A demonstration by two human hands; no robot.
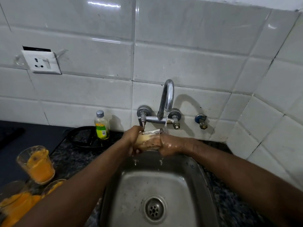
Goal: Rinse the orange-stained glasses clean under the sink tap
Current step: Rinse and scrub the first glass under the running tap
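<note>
Orange-coated glasses (36,164) are standing on the counter (73,158) by my left elbow, well apart from the one I am rinsing. I am holding that glass (150,141) above the sink (164,185), my left hand (131,140) gripping one side and my right hand (169,145) wrapping round the other, while water (166,123) from the tap (168,95) is running down at its rim.

The tap (168,95) is polished chrome metal, smooth; the sink (188,192) is duller steel, scuffed and water-spotted. The tiles (180,63) are glossy white ceramic. The bench (73,158) is dark speckled stone. The bottle (102,126) is clear plastic with a grey cap. The held glass (150,140) is clear, filmed pale orange; the right hand (169,145) shines wet. The socket (43,62) is smooth white plastic.
</note>
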